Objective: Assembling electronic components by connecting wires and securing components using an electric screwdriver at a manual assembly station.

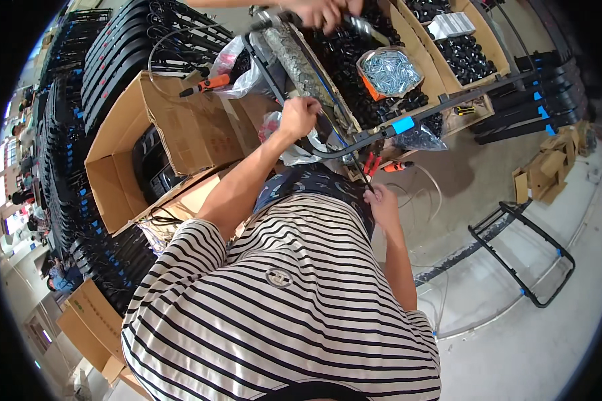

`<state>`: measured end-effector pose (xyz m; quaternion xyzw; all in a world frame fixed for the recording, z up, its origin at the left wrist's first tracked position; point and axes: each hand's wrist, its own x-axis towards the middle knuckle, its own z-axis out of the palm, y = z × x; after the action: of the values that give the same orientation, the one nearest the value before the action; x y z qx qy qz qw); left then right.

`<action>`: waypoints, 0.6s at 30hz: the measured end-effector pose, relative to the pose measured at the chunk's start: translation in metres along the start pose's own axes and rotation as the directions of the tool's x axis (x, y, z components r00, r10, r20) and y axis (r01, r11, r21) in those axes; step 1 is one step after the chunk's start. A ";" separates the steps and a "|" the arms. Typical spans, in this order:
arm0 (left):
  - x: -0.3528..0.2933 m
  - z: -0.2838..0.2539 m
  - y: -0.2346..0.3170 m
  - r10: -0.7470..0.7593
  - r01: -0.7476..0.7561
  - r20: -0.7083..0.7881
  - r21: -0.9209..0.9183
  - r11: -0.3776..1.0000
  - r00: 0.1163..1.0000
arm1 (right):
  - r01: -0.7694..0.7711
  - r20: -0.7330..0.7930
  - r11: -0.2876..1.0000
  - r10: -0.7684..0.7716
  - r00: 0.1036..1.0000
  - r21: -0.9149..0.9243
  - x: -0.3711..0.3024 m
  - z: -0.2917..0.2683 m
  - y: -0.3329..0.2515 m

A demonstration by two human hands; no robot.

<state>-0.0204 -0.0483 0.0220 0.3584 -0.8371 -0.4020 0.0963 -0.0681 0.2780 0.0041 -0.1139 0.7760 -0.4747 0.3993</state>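
A black tubular frame (pixel 328 155) with a rounded corner lies over the narrow bench in front of me, blue tape (pixel 403 125) round one bar. My left hand (pixel 299 117) is closed beside the frame's left bar, its fingers curled in; what they hold is too small to make out. Close to my waist, my right hand (pixel 382 202) pinches a thin black cable (pixel 364 175) that runs up toward the frame's corner. Red-handled pliers (pixel 372 164) and an orange power screwdriver (pixel 398 166) lie just beyond that hand.
Another person's hand (pixel 321 13) works at the bench's far end. An open carton (pixel 390 72) of screws sits among black parts; a second orange screwdriver (pixel 211 84) is at left. A cardboard box (pixel 194 134) stands left, stacked black frames (pixel 117 53) behind it. One frame (pixel 525 254) lies on the right floor.
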 end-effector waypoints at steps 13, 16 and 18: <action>0.049 -0.038 -0.014 0.100 -0.091 -0.099 0.093 0.992 0.990 | -0.020 -0.049 0.546 -0.039 0.998 -0.838 0.041 0.019 -0.040; 0.051 -0.044 -0.035 0.094 -0.076 -0.089 0.184 0.980 0.992 | 0.070 0.045 0.355 -0.078 0.996 -0.932 0.008 0.016 -0.050; 0.059 -0.056 -0.047 0.095 -0.072 -0.110 0.197 0.978 0.989 | 0.024 -0.001 0.381 -0.065 0.998 -0.924 -0.008 0.006 -0.048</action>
<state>-0.0133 -0.1417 0.0162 0.3537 -0.8791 -0.2928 0.1277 -0.0684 0.2534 0.0467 -0.3283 0.9128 0.0241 0.2416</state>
